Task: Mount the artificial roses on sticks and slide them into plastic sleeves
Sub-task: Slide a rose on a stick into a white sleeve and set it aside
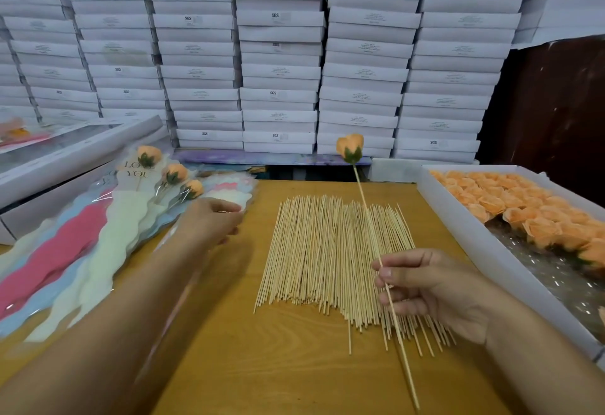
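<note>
One rose (350, 148) stands mounted on the stick (383, 280) pinched in my right hand (435, 287). My left hand (212, 221), fingers loosely curled, touches the sleeves (108, 237); whether it grips one, I cannot tell. I open one sleeve fully, then feed the stick in bottom first.

Right hand (435, 287) is palm up w/ fingers curled, thumb & fingertips (386, 273) pinching a thin stick low down, so most of it sits above the grip. Left hand (211, 223) reaches out, knuckles up, fingers loosely bent; can't tell if it holds anything.
</note>
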